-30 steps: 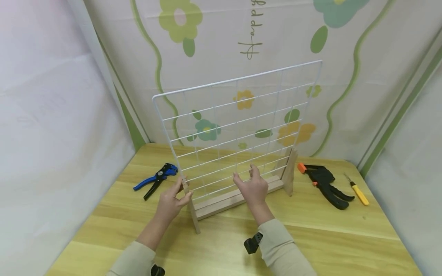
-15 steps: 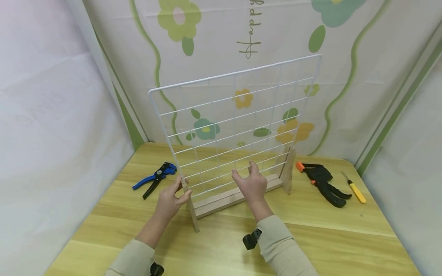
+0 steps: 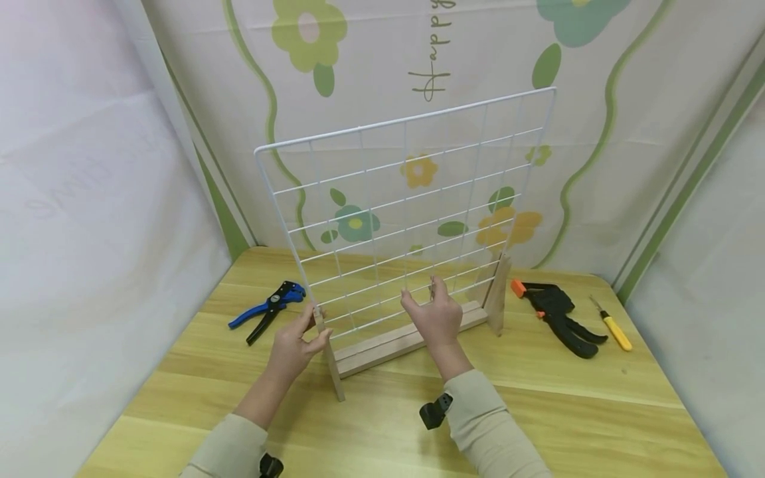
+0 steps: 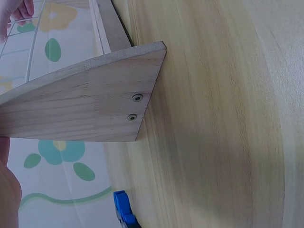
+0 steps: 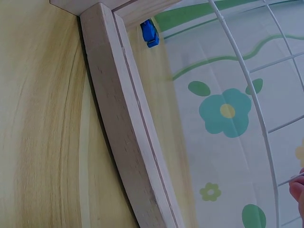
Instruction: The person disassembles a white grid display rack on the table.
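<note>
You have one left hand (image 3: 294, 344) and one right hand (image 3: 440, 320). Count one white wire grid (image 3: 405, 230), one wooden stand (image 3: 382, 354) with two side boards (image 3: 497, 299), and two round bolts (image 4: 137, 98) showing in one board. You also have one pair of blue pliers (image 3: 275, 302), one black clamp (image 3: 558, 315), one yellow tool (image 3: 617, 333), two sleeves (image 3: 490, 425) and one table (image 3: 597, 411).

The head view is bright, with quite even light. The left wrist view shows a soft shadow on the table (image 4: 204, 166); the right wrist view bends the wooden bar (image 5: 116, 109).
</note>
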Action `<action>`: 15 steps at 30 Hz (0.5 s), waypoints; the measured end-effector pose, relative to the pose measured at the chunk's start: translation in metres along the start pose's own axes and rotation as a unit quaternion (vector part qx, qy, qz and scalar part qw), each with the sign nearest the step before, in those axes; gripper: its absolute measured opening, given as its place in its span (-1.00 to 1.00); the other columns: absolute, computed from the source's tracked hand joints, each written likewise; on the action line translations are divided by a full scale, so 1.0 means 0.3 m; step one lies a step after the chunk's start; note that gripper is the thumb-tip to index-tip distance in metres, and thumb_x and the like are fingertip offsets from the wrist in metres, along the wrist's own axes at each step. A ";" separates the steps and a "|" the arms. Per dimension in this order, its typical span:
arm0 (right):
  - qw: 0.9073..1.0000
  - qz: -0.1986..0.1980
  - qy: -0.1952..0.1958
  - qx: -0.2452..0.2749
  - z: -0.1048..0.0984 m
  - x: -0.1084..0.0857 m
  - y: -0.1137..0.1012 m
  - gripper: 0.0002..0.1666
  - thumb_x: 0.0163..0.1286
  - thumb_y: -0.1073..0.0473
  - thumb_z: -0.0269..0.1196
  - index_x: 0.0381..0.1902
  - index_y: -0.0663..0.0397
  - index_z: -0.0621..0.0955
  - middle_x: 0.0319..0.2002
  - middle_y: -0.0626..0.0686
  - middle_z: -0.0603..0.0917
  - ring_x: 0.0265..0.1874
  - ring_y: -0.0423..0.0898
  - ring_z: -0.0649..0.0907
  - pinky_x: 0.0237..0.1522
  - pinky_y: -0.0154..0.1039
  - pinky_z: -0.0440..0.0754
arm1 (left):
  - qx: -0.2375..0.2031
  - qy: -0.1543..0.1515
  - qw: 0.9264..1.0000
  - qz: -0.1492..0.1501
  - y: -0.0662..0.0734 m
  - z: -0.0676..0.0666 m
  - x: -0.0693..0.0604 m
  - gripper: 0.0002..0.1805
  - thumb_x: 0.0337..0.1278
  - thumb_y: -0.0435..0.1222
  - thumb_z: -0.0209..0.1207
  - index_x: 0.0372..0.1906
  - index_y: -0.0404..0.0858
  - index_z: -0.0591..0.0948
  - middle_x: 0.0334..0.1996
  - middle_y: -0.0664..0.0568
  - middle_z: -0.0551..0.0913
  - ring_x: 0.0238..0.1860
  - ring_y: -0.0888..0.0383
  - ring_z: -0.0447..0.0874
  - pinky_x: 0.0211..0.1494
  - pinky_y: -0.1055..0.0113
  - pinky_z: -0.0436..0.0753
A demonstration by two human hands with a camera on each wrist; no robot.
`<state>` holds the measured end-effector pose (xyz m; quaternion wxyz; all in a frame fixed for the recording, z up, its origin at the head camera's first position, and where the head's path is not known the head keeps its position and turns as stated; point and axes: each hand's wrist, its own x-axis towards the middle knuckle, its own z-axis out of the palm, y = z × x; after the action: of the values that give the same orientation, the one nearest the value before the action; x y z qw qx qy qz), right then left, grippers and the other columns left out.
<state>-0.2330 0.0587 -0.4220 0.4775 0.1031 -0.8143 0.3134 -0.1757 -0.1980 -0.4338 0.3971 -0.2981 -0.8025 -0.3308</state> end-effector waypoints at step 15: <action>1.000 -0.002 0.002 0.003 0.000 0.007 0.001 -0.41 -0.10 -0.01 0.37 -0.24 0.40 0.58 -0.52 0.29 0.69 -0.81 -0.58 -0.01 -0.90 -0.62 0.06 | 0.009 -0.008 1.000 -0.009 0.006 0.000 0.000 -0.56 0.21 -0.12 0.12 -0.11 -0.47 0.50 -0.33 -0.19 0.69 -0.35 -0.08 0.72 -0.22 0.36 0.72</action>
<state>-0.2343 0.0593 -0.4203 0.4797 0.1055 -0.8121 0.3149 -0.1745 -0.1969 -0.4333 0.3904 -0.2897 -0.8111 -0.3253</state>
